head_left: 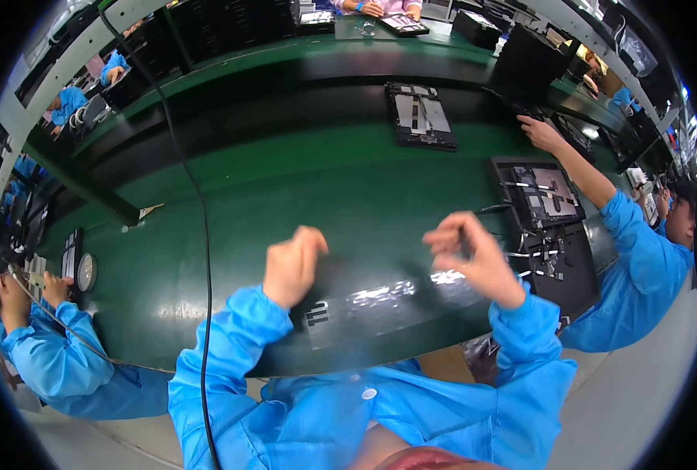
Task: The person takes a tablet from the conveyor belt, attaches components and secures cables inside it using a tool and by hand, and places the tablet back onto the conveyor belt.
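My left hand (pixel 292 268) hovers over the green table with its fingers curled closed; whatever may be in them is hidden. To its right my right hand (pixel 480 260) is raised above the table, slightly blurred, fingers curved and apart from the thumb, with nothing visible in between. Beneath and between the hands lies a clear plastic sheet (pixel 340 327), glossy with reflected light and dark marks at its left end. Just beyond my right hand, a black tray (pixel 572 270) carries an opened tablet-like device (pixel 548 194) and several small parts with white-tipped cables.
A second opened device (pixel 421 117) lies farther back on the green table (pixel 270 204). A black cable (pixel 195 188) hangs down across my left side. A co-worker's arm (pixel 583 172) reaches in at right; another person (pixel 58 345) sits at left beside a round dish (pixel 86 272).
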A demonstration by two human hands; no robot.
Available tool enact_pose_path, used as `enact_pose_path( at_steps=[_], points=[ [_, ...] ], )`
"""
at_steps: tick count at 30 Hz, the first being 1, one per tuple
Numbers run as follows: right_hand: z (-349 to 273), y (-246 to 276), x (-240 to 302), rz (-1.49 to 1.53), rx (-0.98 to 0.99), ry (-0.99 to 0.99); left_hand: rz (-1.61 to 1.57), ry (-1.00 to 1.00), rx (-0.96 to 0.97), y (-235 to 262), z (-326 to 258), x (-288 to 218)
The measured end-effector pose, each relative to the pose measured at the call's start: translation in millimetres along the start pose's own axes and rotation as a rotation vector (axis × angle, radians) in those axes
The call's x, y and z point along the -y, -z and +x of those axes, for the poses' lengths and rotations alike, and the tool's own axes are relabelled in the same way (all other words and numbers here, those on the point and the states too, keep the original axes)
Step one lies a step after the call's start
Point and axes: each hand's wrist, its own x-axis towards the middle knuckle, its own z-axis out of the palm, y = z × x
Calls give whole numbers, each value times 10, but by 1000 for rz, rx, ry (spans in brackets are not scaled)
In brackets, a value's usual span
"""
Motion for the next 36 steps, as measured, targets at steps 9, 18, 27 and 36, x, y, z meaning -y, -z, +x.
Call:
enact_pose_path(
  at_steps=[9, 18, 27, 36],
  points=[
    [1337, 725, -1974, -172, -678, 34, 482, -80, -21, -937, 959, 754],
    [2194, 634, -1887, -384, -1093, -124, 549, -47, 16, -1987, 1754, 892],
    [2155, 500, -1781, -18, -1287, 16, -79, 131, -101, -1838, 1863, 947],
    [1381, -64, -1488, 398, -560, -2, -414, 449, -157, -1271, 717, 885]
  ],
)
